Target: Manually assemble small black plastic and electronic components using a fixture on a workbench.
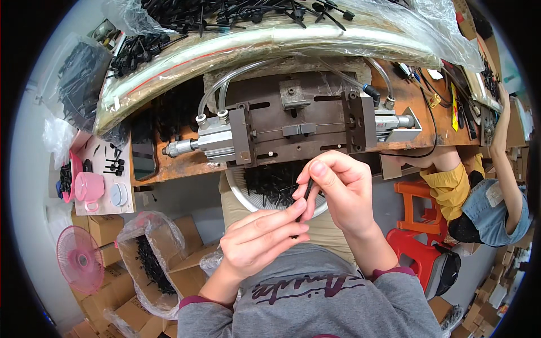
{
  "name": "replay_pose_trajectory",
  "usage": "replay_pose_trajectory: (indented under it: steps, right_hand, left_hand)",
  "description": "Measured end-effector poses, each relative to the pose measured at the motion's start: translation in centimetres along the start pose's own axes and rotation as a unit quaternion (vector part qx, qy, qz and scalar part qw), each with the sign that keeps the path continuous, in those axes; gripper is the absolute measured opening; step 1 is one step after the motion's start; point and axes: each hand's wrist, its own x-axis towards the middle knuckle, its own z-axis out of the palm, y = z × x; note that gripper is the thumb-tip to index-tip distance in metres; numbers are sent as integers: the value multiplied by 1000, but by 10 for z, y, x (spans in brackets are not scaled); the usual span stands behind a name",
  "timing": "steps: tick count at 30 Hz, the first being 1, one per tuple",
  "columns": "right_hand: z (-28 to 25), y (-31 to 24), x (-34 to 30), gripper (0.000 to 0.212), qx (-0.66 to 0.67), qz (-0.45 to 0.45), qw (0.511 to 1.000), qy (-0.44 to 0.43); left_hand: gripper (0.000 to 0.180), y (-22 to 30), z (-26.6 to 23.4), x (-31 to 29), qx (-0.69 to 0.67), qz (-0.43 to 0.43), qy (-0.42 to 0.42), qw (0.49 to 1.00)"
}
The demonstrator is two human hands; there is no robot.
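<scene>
A thin black rod-like part is pinched between the fingertips of my right hand, in front of my body. My left hand has its fingers pressed together around the lower end of the same part, so most of it is hidden. Below my hands, a white basket sits at my lap, holding many loose black parts. Just beyond my hands, a dark metal fixture is mounted at the bench edge, with a small grey block at its middle.
Silver cylinders with transparent hoses flank the fixture. Black stemmed parts lie behind a long plastic-wrapped roll. At left stand a pink cup, a pink fan and a bagged carton. Another person works at right near red stools.
</scene>
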Motion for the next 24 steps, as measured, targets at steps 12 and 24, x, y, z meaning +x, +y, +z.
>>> replay_pose_trajectory:
  steps: [12,24]
  right_hand:
    - [3,3,-3,19,1,-4,1000,-5]
    - [-4,9,-1,31,24,27,999,-21]
  left_hand:
    - [35,-1,1,-6,27,10,10,1000]
    - [29,-2,-4,-1,42,6,17,999]
